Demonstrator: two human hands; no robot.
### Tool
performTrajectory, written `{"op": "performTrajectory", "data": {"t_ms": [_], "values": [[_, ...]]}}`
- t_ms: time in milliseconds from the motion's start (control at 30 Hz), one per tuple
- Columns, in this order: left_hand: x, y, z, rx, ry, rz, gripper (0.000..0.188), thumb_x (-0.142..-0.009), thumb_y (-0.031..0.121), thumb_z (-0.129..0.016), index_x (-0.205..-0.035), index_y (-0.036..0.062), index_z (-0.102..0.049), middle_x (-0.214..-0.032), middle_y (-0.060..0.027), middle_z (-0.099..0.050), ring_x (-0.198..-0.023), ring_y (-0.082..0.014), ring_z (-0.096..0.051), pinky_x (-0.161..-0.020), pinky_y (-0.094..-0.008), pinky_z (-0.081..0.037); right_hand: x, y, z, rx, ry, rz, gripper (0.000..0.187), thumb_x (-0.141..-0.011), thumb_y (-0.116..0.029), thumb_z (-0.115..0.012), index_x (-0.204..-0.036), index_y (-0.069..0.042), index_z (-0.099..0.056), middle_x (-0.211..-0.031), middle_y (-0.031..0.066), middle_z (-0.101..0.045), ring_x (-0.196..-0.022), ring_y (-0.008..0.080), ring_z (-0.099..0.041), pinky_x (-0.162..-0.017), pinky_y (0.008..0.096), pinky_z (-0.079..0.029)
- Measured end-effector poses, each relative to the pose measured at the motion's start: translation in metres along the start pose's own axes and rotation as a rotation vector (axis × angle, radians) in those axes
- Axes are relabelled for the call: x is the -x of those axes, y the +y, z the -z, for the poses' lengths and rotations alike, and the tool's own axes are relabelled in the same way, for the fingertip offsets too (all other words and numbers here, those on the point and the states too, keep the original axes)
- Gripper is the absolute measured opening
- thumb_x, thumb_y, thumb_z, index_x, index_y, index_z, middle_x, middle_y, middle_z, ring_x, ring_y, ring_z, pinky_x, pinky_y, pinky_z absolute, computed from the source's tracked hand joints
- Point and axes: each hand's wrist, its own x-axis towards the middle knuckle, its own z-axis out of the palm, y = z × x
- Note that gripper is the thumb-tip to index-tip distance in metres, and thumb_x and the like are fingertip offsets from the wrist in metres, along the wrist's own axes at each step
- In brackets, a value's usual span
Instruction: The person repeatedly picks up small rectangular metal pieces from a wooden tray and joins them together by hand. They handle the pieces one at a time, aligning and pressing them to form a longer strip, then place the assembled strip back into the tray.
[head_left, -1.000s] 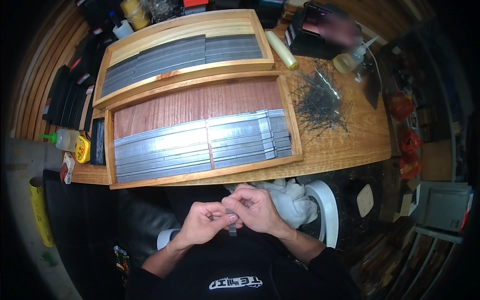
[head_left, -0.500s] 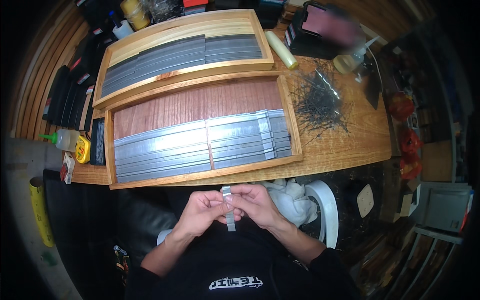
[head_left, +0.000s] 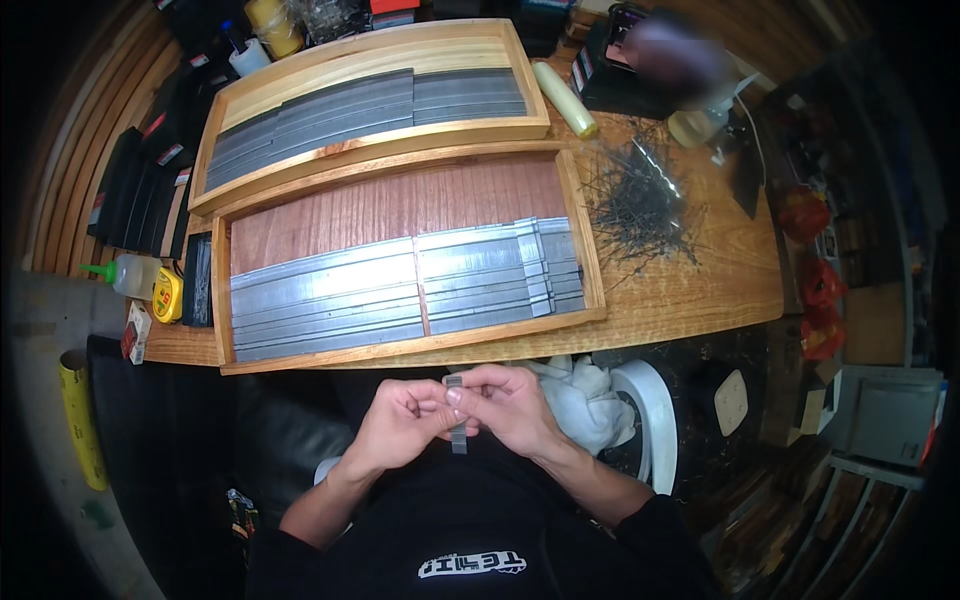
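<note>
Between my left hand (head_left: 405, 427) and my right hand (head_left: 508, 412), both closed, a short grey metal strip (head_left: 459, 442) is pinched upright. It looks made of small segments; fingers hide its middle, while the top and bottom ends show. My hands are over my lap, in front of the near wooden tray (head_left: 592, 240). Inside that tray, rows of long grey metal strips (head_left: 325, 290) lie side by side in two groups. A narrow segmented metal piece (head_left: 535, 268) lies crosswise on the right group.
A second wooden tray (head_left: 370, 143) with darker strips stands behind. Thin dark wires (head_left: 640, 205) are heaped on the table's right side, near a pale roll (head_left: 565, 98). A yellow tape measure (head_left: 167, 294) and green-tipped bottle (head_left: 133, 276) sit left. A white cloth (head_left: 590, 405) lies beside my right arm.
The metal strip has tilted a little and looks duller, its lower end slightly higher. Both hands keep their grip in nearly the same place.
</note>
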Motion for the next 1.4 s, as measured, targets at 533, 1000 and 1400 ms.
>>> {"op": "performTrajectory", "data": {"t_ms": [533, 1000, 1400], "values": [[0.021, -0.001, -0.019, -0.211, 0.123, -0.217, 0.017, -0.098, 0.005, -0.068, -0.109, -0.0074, -0.071, -0.093, -0.0128, -0.077, -0.087, -0.0134, -0.073, -0.077, -0.0262, -0.059, 0.009, -0.016, -0.004, 0.288, -0.011, 0.184, 0.01, -0.09, -0.007, -0.076, -0.097, 0.0, -0.077, -0.081, 0.0018, -0.064, -0.067, 0.006, -0.055, -0.059, 0.0229, -0.045], [0.019, -0.02, -0.017, -0.501, 0.239, -0.563, 0.012, -0.089, 0.002, -0.075, -0.099, -0.0035, -0.074, -0.078, -0.0159, -0.072, -0.064, -0.0202, -0.071, -0.056, -0.0287, -0.052, 0.012, -0.049, -0.007, 0.517, -0.165, 0.343, 0.011, -0.087, -0.004, -0.078, -0.097, 0.0, -0.077, -0.087, 0.0064, -0.066, -0.075, 0.0142, -0.062, -0.066, 0.0263, -0.051], [0.011, -0.033, -0.011, -0.516, 0.257, -0.656, 0.013, -0.087, -0.004, -0.072, -0.1, -0.0057, -0.072, -0.075, -0.015, -0.069, -0.061, -0.0234, -0.066, -0.055, -0.0305, -0.049, 0.007, -0.031, -0.003, 0.551, -0.096, 0.33, 0.015, -0.078, 0.0, -0.085, -0.092, -0.003, -0.079, -0.086, 0.0041, -0.067, -0.079, 0.0126, -0.064, -0.067, 0.0244, -0.05]]}}
